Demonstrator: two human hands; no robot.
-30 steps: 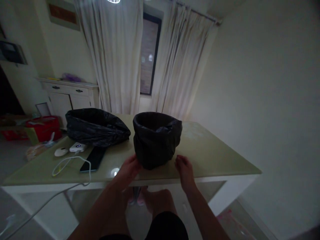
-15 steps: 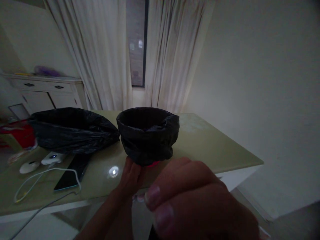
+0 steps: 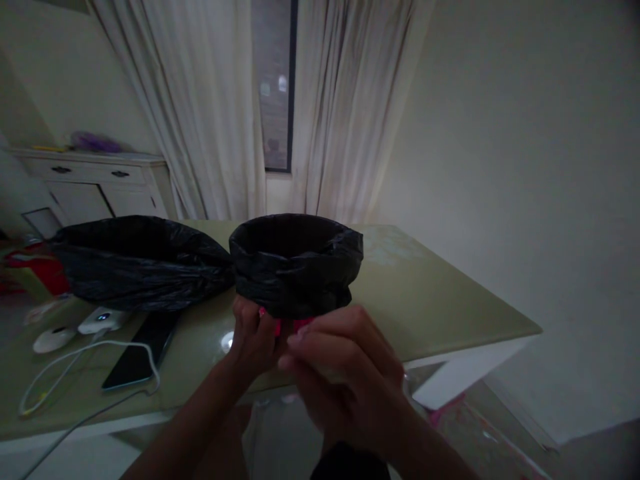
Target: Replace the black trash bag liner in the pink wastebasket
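Observation:
A small pink bin [image 3: 280, 325] lined with a black bag [image 3: 296, 263] stands near the front edge of a pale green table [image 3: 440, 300]. The bag's rim is folded down over the bin, so only a pink strip shows at the bottom. My left hand [image 3: 253, 340] grips the bin's lower left side. My right hand [image 3: 345, 373] is close to the camera in front of the bin, fingers curled toward its base; whether it touches the bin I cannot tell.
A second black bag [image 3: 140, 262] lies bunched on the table to the left. In front of it are a dark phone [image 3: 137, 353], two small white devices [image 3: 100, 319] and a white cable [image 3: 75, 360]. Curtains, a window and a white cabinet [image 3: 90, 183] stand behind.
The bin has been lifted or tipped a little, exposing its pink base. My right hand swung up close to the camera, then dropped back toward the bin's front. My left hand stayed on the bin.

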